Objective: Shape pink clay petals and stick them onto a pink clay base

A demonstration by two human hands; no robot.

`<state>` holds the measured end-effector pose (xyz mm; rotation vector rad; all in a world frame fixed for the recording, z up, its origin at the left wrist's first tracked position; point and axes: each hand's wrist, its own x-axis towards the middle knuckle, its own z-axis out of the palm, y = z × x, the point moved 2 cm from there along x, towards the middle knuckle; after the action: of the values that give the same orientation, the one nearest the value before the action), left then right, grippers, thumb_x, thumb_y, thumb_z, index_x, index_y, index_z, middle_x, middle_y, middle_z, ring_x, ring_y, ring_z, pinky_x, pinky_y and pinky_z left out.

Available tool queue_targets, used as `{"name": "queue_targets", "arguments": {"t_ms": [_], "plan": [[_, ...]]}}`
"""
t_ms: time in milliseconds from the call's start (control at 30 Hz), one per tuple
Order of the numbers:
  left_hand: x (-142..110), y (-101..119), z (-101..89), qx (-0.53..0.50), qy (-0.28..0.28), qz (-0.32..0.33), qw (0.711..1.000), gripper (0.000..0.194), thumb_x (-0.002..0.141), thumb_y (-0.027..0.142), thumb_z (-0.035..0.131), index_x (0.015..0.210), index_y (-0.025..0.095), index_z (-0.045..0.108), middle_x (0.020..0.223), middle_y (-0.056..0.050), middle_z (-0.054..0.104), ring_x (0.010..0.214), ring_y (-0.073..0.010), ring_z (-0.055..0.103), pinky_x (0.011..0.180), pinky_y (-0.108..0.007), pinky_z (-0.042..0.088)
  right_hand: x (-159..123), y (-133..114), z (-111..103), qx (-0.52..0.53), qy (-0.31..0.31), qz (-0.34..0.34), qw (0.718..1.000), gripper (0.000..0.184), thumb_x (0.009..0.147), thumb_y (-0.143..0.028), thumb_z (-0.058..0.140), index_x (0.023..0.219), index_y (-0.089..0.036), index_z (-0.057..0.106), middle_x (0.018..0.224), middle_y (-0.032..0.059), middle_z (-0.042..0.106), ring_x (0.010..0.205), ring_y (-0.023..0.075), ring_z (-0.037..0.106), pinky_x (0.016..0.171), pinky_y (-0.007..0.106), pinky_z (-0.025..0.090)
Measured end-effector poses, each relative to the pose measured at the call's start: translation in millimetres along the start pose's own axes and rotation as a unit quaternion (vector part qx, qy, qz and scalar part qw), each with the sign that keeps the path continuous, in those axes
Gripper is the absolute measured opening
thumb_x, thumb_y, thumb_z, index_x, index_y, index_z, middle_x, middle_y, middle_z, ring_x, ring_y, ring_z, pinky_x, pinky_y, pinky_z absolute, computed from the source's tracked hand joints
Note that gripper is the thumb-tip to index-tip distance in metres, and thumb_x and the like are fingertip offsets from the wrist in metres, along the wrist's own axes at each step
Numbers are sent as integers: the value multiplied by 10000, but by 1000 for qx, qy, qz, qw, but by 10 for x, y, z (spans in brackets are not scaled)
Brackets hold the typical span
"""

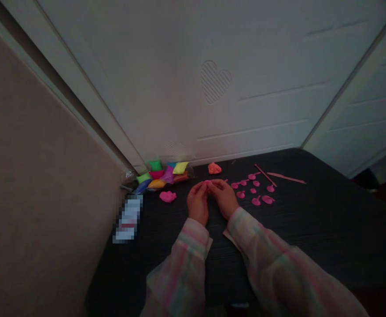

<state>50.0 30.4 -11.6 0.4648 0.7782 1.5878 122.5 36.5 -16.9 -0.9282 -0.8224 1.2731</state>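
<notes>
My left hand (198,201) and my right hand (223,197) meet over the middle of the dark table. Between their fingertips they pinch a small piece of pink modelling clay (207,182), mostly covered by the fingers. Left of my hands lies a larger pink clay lump (168,197). An orange clay lump (214,168) sits just beyond them. To the right, several small flattened pink clay pieces (256,201) are spread about, some with a thin tail. Near those pieces lie a thin pink stick tool (266,175) and a flat pink clay knife (287,178).
Several coloured clay packets (157,183) in clear plastic lie at the back left. A blurred pale object (128,219) is at the table's left edge. The black table (298,237) stands against a white panel (179,88) with a heart pattern; a beige wall (41,198) rises at left.
</notes>
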Motion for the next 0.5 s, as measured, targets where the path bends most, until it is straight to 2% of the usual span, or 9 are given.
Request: {"name": "queue_targets", "arguments": {"t_ms": [300,500], "plan": [[2,3,-8,-18,-23,-41,999,134,570,108,585,697,132,551,706,2,587,683,-70,544,735,-225,380,-5,-13,-4,6,-4,-4,1000,207,577,-308,588,720,-164,545,674,-7,574,607,88,515,626,248,405],[-9,51,19,26,-54,-26,998,154,566,123,586,719,123,573,702,-5,594,680,-85,542,732,-247,381,-28,-78,-6,-40,7,-33,999,175,591,-295,579,704,-167,541,683,-9,562,644,93,511,631,240,401]]}}
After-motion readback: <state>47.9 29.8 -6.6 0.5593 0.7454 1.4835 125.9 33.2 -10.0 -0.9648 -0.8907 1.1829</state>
